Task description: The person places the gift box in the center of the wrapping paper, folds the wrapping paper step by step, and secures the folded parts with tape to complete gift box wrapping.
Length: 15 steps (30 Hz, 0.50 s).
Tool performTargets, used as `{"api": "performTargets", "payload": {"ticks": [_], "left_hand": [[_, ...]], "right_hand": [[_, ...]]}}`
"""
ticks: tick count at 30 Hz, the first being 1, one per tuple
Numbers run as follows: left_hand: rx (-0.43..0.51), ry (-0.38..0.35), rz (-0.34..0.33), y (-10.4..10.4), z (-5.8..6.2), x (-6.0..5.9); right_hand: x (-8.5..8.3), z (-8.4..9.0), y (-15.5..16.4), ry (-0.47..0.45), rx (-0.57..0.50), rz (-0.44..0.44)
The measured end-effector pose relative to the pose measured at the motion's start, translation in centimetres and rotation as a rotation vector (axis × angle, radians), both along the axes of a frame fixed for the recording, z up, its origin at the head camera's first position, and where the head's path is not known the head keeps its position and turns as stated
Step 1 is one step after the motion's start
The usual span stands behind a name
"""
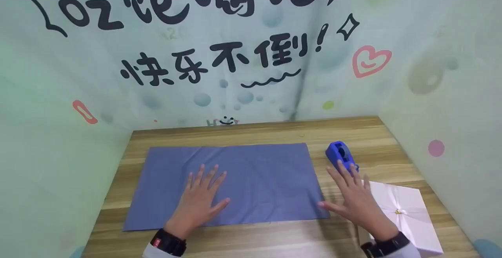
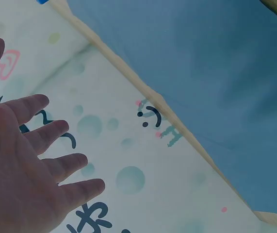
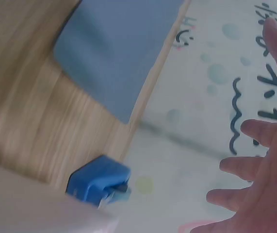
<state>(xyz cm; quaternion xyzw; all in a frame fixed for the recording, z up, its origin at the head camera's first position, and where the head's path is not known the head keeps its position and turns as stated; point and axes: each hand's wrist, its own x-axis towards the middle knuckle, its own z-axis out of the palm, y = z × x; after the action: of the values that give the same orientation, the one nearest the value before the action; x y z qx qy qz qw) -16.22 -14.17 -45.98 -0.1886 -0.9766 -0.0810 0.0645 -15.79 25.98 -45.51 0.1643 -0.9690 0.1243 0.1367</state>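
Note:
A blue-grey rectangular sheet (image 1: 259, 187), slightly creased, lies flat across the wooden table. My left hand (image 1: 200, 203) is over the left half of the sheet, fingers spread, holding nothing. To the right of the sheet, my right hand (image 1: 357, 203) is also spread and holds nothing; it overlaps the left edge of a white box (image 1: 411, 199) tied with white ribbon in the head view. Just beyond its fingertips stands a blue tape dispenser (image 1: 335, 152). In the right wrist view the dispenser (image 3: 99, 179) appears below the sheet's corner.
The wooden table (image 1: 251, 132) ends at a printed cloth backdrop (image 1: 196, 69) with black lettering. Cloth walls also flank it on the left and right. A dark band (image 1: 168, 242) circles each wrist.

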Motion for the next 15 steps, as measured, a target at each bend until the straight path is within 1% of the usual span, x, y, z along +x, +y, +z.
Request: {"api": "performTargets", "payload": {"ticks": [4,9,15], "left_hand": [[0.006,-0.017,-0.003,-0.3,-0.1,0.2],[0.029,-0.009,-0.014,-0.5,-0.4,0.3],[0.042,-0.011,-0.039,-0.4,-0.4,0.4]], "right_hand": [[1.1,-0.2,1.8,-0.034,-0.019,-0.075],[2.1,-0.6,4.1,-0.049,-0.046,-0.164],[3.4,-1.1,7.3,-0.076,-0.094,-0.287]]}}
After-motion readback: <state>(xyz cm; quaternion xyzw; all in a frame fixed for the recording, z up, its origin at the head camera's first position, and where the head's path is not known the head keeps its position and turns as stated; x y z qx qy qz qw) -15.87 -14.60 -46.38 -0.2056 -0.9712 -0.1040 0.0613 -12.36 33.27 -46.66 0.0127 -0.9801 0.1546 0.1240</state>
